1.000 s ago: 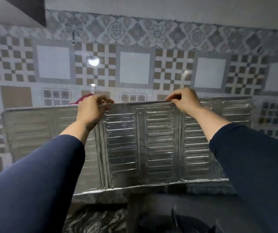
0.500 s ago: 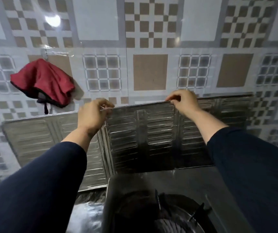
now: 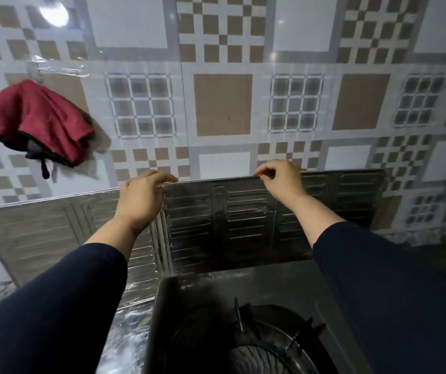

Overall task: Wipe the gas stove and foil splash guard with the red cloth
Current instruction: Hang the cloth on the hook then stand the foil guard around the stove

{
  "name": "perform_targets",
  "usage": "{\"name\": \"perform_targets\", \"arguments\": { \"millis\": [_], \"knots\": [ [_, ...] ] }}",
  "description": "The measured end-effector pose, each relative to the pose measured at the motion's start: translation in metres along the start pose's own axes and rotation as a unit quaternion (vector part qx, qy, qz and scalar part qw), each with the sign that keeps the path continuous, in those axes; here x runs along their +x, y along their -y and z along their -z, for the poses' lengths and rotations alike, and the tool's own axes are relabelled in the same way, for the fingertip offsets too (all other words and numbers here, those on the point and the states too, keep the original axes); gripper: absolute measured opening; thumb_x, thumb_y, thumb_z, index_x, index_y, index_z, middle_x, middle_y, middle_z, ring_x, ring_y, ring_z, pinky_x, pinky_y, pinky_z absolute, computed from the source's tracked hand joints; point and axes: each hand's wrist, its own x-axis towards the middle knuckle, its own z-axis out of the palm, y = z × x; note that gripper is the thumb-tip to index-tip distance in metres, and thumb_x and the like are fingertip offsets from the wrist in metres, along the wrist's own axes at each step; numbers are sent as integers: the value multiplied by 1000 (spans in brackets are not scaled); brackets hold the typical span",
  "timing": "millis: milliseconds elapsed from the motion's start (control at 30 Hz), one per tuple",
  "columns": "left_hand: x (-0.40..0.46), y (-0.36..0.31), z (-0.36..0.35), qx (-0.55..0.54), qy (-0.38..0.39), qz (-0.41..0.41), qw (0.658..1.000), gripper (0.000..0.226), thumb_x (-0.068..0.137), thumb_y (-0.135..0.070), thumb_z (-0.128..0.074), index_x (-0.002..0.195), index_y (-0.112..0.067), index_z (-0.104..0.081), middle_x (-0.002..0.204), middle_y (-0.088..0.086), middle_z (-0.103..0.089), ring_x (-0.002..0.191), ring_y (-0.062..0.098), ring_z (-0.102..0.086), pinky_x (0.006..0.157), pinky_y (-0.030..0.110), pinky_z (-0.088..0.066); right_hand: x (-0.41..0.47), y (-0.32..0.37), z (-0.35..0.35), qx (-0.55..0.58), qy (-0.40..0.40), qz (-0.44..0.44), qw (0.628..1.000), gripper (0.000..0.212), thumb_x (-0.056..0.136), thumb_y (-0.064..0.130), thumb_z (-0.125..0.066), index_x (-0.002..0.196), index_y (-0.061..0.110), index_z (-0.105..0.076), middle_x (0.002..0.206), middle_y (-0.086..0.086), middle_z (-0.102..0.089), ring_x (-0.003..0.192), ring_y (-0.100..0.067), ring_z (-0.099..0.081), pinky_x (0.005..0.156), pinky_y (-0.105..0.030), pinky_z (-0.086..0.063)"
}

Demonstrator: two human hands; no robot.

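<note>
The ribbed foil splash guard (image 3: 227,220) stands upright behind the gas stove (image 3: 243,327), against the tiled wall. My left hand (image 3: 142,198) pinches its top edge near the fold between the left and middle panels. My right hand (image 3: 281,179) grips the top edge further right. The stove is dark, with a round burner and pan supports at the bottom middle. The red cloth (image 3: 35,122) hangs bunched on a wall hook at the upper left, apart from both hands.
Patterned tiles (image 3: 222,103) cover the wall behind the guard. Crinkled foil (image 3: 127,336) lines the counter left of the stove. My dark sleeves fill the lower left and lower right corners.
The guard has come down from in front of the wall to behind the stove, both hands still on its top edge. The red cloth and the burner have come into sight.
</note>
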Motion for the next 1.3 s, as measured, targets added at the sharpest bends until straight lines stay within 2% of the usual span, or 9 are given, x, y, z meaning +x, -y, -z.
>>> {"name": "perform_targets", "arguments": {
  "millis": [67,233,367,500,700,867,1067,1200,1300],
  "knots": [
    [-2,7,13,26,-7,-10,1000,28,88,-14,-53,108,-30,-66,115,-1,-66,110,26,-60,95,45,-40,0,11,-7,-4,-8,26,1000,23,86,4,-63,89,22,-76,100,2,-73,101,-19,-62,95,-36,-49],
    [-15,44,51,80,-13,17,997,16,88,-23,-60,101,-29,-66,109,-1,-69,102,28,-64,87,41,-44,-4,60,-40,-5,34,113,993,23,87,8,-61,92,24,-77,100,4,-73,100,-19,-58,92,-37,-45],
    [-23,70,72,101,12,36,994,20,89,-20,-59,105,-28,-69,113,1,-68,104,30,-63,81,39,-49,-7,94,-66,-65,63,145,985,31,92,12,-55,105,35,-72,113,10,-68,110,-17,-51,93,-36,-29],
    [-27,79,76,109,20,29,993,24,90,-17,-57,107,-27,-71,114,1,-66,108,27,-61,81,36,-48,-9,99,-81,-120,69,148,979,42,93,5,-52,115,37,-66,117,9,-65,109,-16,-48,94,-36,-24],
    [-25,67,71,134,12,-15,991,31,87,-10,-58,107,-28,-72,113,0,-69,106,27,-63,84,40,-51,-5,90,-76,-109,69,149,980,51,88,-11,-48,117,27,-67,110,1,-64,102,-19,-50,88,-35,-45],
    [-24,58,70,181,49,-54,981,36,89,-18,-53,116,-39,-66,117,-4,-67,103,25,-65,78,32,-47,-3,81,-71,-82,55,113,989,54,86,-15,-45,107,28,-72,107,0,-66,102,-21,-52,88,-36,-47],
    [-21,56,87,120,127,11,984,29,89,-24,-57,114,-34,-68,114,1,-67,102,26,-62,82,35,-50,-7,94,-80,-73,48,99,991,52,88,-9,-47,105,33,-72,105,0,-63,101,-23,-55,87,-37,-49],
    [-24,41,106,59,193,60,978,27,86,-23,-64,111,-31,-71,104,0,-73,80,16,-65,80,32,-52,-11,109,-82,-81,57,83,992,53,87,-9,-47,109,33,-71,109,-6,-58,98,-29,-58,92,-40,-50],
    [-29,28,113,43,205,58,976,32,86,-30,-64,118,-33,-67,113,-6,-71,95,14,-67,89,33,-51,-11,112,-81,-74,63,74,993,54,87,-9,-45,107,34,-71,110,-6,-57,99,-31,-59,92,-41,-51]
  ]
}}
